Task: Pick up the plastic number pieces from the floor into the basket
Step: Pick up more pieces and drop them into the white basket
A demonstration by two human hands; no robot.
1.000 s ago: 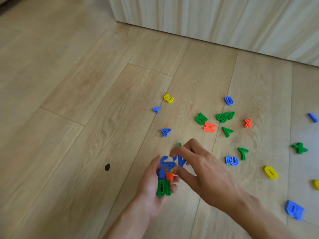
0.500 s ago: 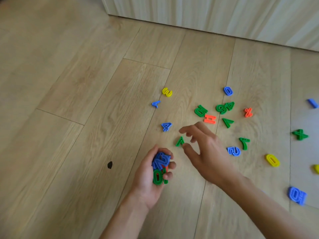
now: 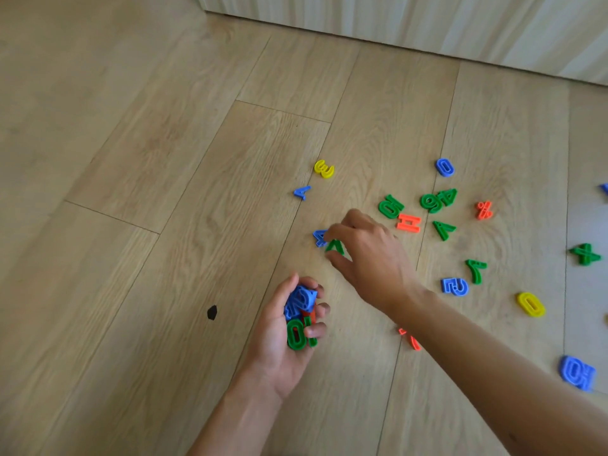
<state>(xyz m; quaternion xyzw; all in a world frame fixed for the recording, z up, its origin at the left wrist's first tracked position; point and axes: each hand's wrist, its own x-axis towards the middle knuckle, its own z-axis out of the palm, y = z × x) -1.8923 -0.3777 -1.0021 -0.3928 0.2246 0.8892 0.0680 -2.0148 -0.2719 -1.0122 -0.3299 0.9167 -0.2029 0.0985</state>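
Floor (image 3: pixel 164 166): pale wood planks. No basket is in view, so the drop-off point can't be placed from here.

Right hand (image 3: pixel 371 258): reached out over the planks, with thumb and forefinger pinching a small green piece (image 3: pixel 335 247). I can't tell whether it is clear of the floor.

Left hand (image 3: pixel 279 343): palm up, fingers curled around a handful of pieces (image 3: pixel 298 319), blue on top and a green ten at the bottom. The handful looks full.

Loose pieces: most lie to your right, around the orange H (image 3: pixel 409 222). A blue four (image 3: pixel 318 237) sits just beside the pinched green piece, partly hidden behind your forefinger. An orange piece (image 3: pixel 409 339) is half hidden under your right forearm.

Judgement on the step in hand: lift the green piece straight up so your fingertips don't nudge the blue four. Carry it to the left palm and loosen those fingers only enough to take it in. The green ten looks held only by your fingertips and is likely the first to slip.

Take the blue four next, since it is nearest. After that I'd empty the handful before adding more. Check under your forearm later.

Black mark (image 3: pixel 212 312) on the plank: not a number, leave it.
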